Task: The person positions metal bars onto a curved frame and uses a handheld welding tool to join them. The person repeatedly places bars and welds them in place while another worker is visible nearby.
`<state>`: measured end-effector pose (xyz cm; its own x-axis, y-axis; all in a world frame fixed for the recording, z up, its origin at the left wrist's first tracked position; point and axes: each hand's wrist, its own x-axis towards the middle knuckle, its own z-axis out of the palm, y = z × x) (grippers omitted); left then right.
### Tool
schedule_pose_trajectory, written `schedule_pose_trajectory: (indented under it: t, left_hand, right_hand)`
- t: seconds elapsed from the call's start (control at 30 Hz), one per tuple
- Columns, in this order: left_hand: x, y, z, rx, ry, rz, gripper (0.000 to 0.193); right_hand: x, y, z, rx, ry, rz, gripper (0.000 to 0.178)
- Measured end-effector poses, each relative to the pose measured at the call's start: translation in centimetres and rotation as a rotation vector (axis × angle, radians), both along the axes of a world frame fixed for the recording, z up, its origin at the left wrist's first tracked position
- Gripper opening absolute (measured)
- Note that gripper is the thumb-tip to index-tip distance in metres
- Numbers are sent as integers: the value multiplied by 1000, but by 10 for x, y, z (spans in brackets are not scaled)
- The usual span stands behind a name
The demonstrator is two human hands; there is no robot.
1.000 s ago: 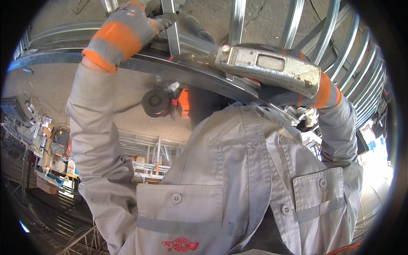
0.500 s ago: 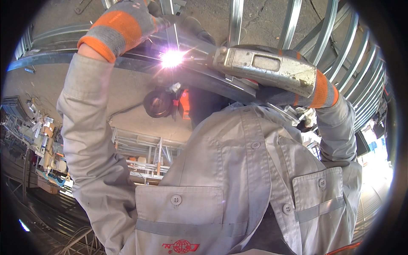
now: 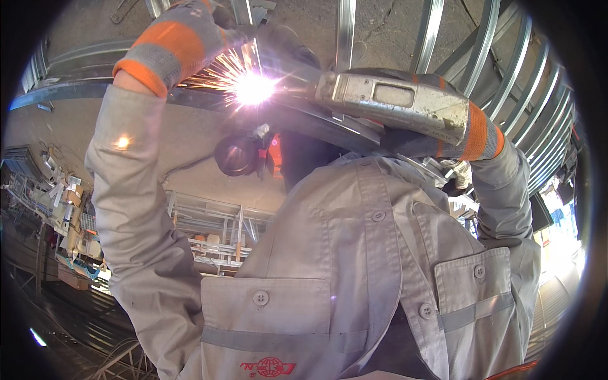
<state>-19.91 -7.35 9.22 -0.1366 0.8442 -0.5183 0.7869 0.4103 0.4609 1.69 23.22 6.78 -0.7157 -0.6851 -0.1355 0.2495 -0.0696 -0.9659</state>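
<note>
My right hand (image 3: 484, 136), in a grey and orange glove, is wrapped round a worn, pale metal welding gun (image 3: 392, 104). The gun's nozzle points left at a glaring weld spot (image 3: 255, 90), where sparks spray up and to the left. Glare hides the joint itself. My left hand (image 3: 174, 47), gloved alike, is closed at the upper left, its fingertips at an upright metal bar (image 3: 242, 11) just above the glare. Part of its grip is hidden. Below the gun, a long dark metal rail (image 3: 354, 130) runs across.
Several curved shiny metal bars (image 3: 484, 50) form a row at the upper right. Below the rail are a dark round object (image 3: 234, 155) and an orange piece (image 3: 275, 155). A metal frame rack (image 3: 215, 218) and cluttered goods (image 3: 73, 221) stand to the left.
The weld spot and the gun have shifted slightly left. Sparks now fan out widely toward my left glove, and a small bright orange spot shows over my left sleeve.
</note>
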Motion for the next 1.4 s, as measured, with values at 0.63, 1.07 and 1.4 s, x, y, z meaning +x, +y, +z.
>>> schedule_pose_trajectory:
  t: [0.63,1.07,1.4]
  left_hand:
    - [4,29,3,-533,-249,738,60]
    - [-16,-122,22,-67,-405,1460,27]
    - [-1,-136,-109,549,3,1356,37]
  right_hand:
    - [3,9,1,-14,9,-3,62]
    - [-2,0,20,125,-88,-116,62]
    - [41,-23,87,528,-10,-503,69]
